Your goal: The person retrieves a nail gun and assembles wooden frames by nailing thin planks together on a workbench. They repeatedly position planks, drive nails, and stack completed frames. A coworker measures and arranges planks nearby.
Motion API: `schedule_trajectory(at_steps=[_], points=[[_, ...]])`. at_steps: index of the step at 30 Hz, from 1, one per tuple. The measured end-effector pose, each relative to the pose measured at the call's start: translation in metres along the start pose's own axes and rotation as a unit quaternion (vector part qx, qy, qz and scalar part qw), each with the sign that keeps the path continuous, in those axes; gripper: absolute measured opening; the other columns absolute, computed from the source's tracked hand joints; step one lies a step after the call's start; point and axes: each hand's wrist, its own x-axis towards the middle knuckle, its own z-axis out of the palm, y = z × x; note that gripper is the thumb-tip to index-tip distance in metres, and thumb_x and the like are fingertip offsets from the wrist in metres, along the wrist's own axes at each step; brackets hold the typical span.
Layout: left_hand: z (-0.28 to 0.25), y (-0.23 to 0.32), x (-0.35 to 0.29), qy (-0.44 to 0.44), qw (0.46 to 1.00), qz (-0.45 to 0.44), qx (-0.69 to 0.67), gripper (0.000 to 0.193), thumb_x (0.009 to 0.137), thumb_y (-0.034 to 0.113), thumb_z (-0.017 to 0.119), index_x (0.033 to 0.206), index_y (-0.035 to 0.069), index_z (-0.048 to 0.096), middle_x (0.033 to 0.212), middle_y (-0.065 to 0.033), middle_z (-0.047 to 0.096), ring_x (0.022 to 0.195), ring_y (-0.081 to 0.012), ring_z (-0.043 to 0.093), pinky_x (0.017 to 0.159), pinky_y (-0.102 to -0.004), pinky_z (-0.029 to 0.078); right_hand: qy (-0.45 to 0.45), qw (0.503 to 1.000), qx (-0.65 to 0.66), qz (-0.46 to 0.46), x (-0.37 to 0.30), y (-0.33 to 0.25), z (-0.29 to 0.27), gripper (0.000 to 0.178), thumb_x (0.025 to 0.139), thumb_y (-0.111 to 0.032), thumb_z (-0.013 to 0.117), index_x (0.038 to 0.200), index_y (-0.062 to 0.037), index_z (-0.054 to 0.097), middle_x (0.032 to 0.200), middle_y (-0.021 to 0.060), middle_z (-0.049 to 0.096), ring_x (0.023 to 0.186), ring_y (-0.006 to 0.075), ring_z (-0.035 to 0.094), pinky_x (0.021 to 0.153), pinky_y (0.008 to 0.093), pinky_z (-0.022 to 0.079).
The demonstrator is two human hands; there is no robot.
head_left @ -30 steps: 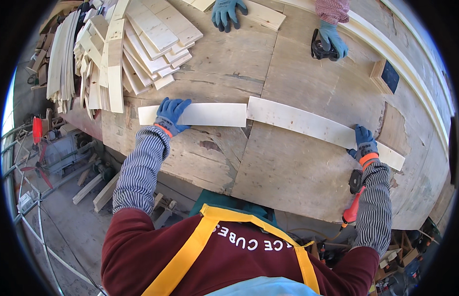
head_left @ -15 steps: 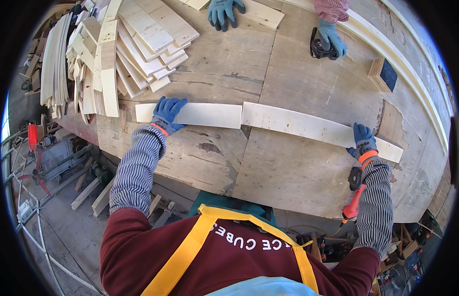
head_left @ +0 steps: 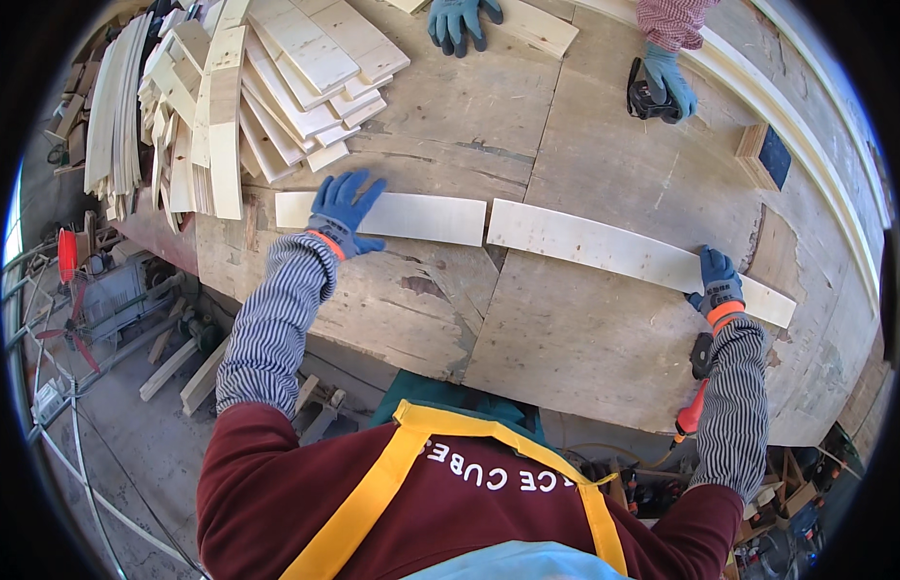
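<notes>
Toward the near edge of the plywood table (head_left: 605,333), the left hand (head_left: 341,215) splays wide over the left plank (head_left: 431,217); the right hand (head_left: 719,280), fingers half-curled, clasps the right plank (head_left: 595,243).

stacked boards (head_left: 310,63) upper left | dark-faced wooden block (head_left: 762,158) | red tool (head_left: 692,414)

Forearms (head_left: 276,329) extended over the worktop's (head_left: 585,338) near edge
The left hand (head_left: 344,213) is splayed; the right hand (head_left: 720,278) is held curled.

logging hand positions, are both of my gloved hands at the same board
No, your left hand is at the left board, while your right hand is at the right board.
</notes>
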Motion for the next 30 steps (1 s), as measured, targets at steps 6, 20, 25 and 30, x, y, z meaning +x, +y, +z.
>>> schedule_trajectory(at_steps=[6,20,25,30], points=[[0.036,0.090,0.029,0.101,0.991,0.047,-0.080,0.103,0.059,0.053,0.081,0.144,0.016,0.037,0.139,-0.0109,0.040,0.131,-0.0317,0.035,0.116,-0.0537,0.018,0.017,1.000,0.013,0.000,0.000,0.002,0.004,0.104,0.060,-0.039,0.081,0.144,-0.0026,0.032,0.134,0.0150,0.045,0.125,0.0350,0.043,0.104,0.0442,0.043],[0.019,0.138,0.055,0.099,0.986,0.039,-0.130,0.098,0.061,0.060,0.078,0.144,0.025,0.040,0.134,-0.0044,0.042,0.128,-0.0280,0.034,0.116,-0.0546,0.013,-0.004,1.000,0.001,0.000,0.001,0.002,0.003,0.103,0.062,-0.039,0.080,0.145,-0.0013,0.029,0.137,0.0172,0.041,0.125,0.0368,0.041,0.104,0.0436,0.042],[0.017,0.141,0.057,0.071,0.988,0.024,-0.134,0.088,0.062,0.059,0.078,0.139,0.028,0.046,0.133,-0.0023,0.043,0.128,-0.0277,0.033,0.116,-0.0535,0.011,0.032,0.999,-0.001,-0.023,0.005,0.011,0.022,0.104,0.062,-0.038,0.081,0.144,0.0003,0.030,0.135,0.0192,0.042,0.124,0.0372,0.042,0.105,0.0425,0.040],[0.019,0.137,0.053,0.074,0.988,0.031,-0.134,0.088,0.063,0.059,0.078,0.138,0.027,0.046,0.133,-0.0025,0.043,0.128,-0.0282,0.033,0.116,-0.0539,0.011,0.030,0.999,0.002,-0.023,0.008,0.007,0.019,0.105,0.059,-0.038,0.082,0.143,-0.0006,0.032,0.131,0.0186,0.046,0.123,0.0374,0.043,0.104,0.0429,0.042]])
